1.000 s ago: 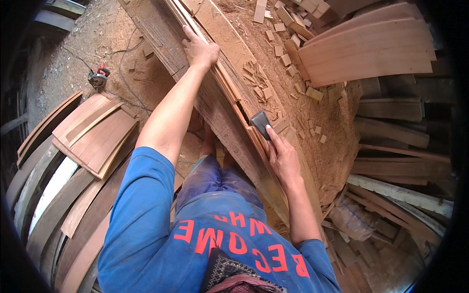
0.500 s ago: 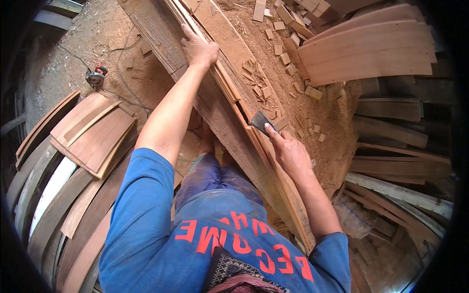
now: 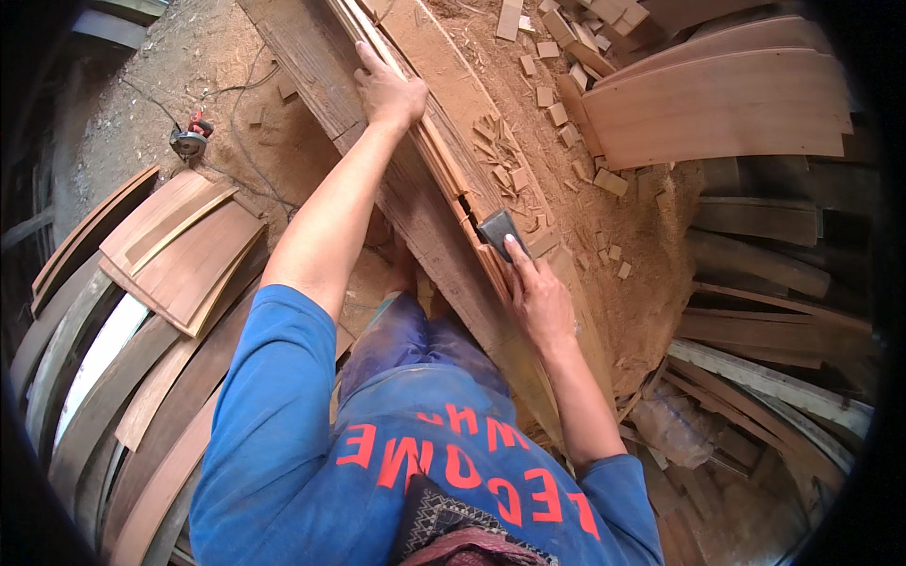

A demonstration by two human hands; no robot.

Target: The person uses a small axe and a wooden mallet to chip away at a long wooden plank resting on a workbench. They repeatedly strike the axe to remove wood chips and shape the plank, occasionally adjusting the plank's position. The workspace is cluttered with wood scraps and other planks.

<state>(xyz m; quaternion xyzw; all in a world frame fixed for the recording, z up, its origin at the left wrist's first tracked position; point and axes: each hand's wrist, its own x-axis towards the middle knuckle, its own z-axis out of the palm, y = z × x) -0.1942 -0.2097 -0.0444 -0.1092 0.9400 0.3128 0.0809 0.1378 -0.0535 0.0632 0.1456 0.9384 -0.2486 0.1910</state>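
A long, narrow length of wood (image 3: pixel 437 156) lies slantwise along a thick weathered beam (image 3: pixel 412 209) in front of me. Farther up, my left hand (image 3: pixel 391 96) is closed over the narrow wood, its arm stretched out. Lower down, my right hand (image 3: pixel 542 300) grips a dark, flat, wedge-shaped blade (image 3: pixel 498 229), a finger laid along it; any handle is hidden in the palm. The blade rests against the narrow wood, just below a dark slot (image 3: pixel 466 208) with broken edges. Small wood chips (image 3: pixel 500 141) lie beside the slot on the right.
On the sawdust-covered ground at left is a red-and-grey circular saw (image 3: pixel 192 137) with its cord. Curved boards (image 3: pixel 184 250) are stacked at left. More wide panels (image 3: pixel 727 104) and planks lie at right. Several small wood blocks (image 3: pixel 557 113) are scattered beyond the beam.
My right hand has shifted a little left and downward with the blade, which now sits flatter and closer against the narrow wood. My left hand keeps its place.
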